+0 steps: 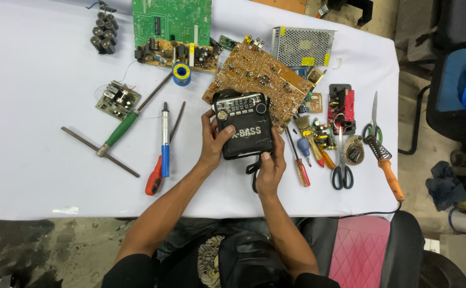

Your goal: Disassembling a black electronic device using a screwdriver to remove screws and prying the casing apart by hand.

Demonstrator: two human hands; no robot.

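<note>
Gripping a black portable radio (pixel 243 125) from both sides: left hand (pixel 214 144) closed on its left edge; right hand (pixel 270 168) on its lower right corner; brown circuit board (pixel 259 72) just behind; red-handled screwdriver (pixel 299 160) beside.

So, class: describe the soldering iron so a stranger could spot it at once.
Start at the white table and go to its right edge, past the black-handled scissors. The soldering iron lies there at a slant. Its orange handle, coiled metal tip and trailing black cord set it apart from the screwdrivers.
</note>
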